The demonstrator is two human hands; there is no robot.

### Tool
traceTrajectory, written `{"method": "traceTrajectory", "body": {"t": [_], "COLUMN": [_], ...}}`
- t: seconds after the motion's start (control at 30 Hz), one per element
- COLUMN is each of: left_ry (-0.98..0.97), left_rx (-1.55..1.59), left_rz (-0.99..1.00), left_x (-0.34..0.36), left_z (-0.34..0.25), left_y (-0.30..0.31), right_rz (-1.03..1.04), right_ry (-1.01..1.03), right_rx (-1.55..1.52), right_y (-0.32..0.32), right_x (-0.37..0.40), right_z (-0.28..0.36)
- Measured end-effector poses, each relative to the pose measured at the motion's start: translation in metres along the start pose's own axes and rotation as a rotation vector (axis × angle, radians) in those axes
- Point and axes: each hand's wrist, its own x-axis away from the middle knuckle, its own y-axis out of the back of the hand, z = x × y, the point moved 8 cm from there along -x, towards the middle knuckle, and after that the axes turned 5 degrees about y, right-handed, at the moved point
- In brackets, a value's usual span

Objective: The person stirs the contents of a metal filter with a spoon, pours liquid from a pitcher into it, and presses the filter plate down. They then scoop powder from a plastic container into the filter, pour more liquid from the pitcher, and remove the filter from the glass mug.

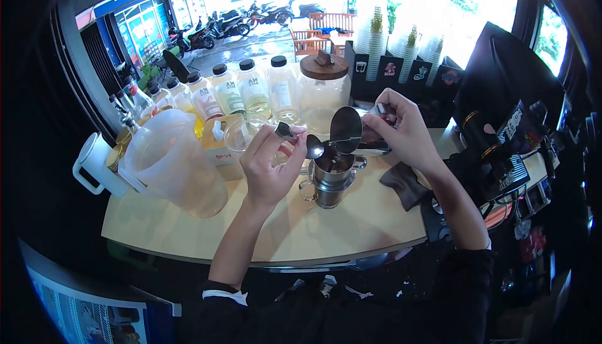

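Note:
My left hand [269,165] is closed on a small metal spoon [315,149], its bowl just left of a steel drip coffee filter [332,178]. The filter sits on the counter together with a handled glass mug [306,190]; how they fit together is hard to see. My right hand [404,124] grips a shiny metal pot [374,145] by its upper part, to the right of the filter. A dark round lid [346,131] stands raised beside the pot, over the filter's back rim. The filter's contents are dim.
On the left stand a large translucent pitcher [182,168] and a white jug [100,165]. Several bottles [251,87] and a wooden-lidded jar [325,93] line the back. A dark cloth [404,185] lies right, near black equipment [508,137]. Cup stacks [371,43] stand behind.

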Motion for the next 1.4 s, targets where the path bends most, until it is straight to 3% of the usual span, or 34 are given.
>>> {"method": "traceTrajectory", "body": {"t": [0.63,1.33,1.4], "left_ry": [0.004,0.003,0.011], "left_rx": [0.016,0.019,0.018], "left_rz": [0.021,0.024,0.023], "left_x": [0.003,0.003,0.003], "left_z": [-0.005,0.0,0.0], "left_y": [-0.001,-0.007,-0.007], "right_rz": [-0.059,-0.074,-0.08], "right_ry": [0.067,0.011,-0.036], "right_rx": [0.141,0.08,-0.029], "right_y": [0.001,0.026,0.024], "right_x": [-0.002,0.011,0.012], "right_z": [-0.014,-0.006,-0.005]}}
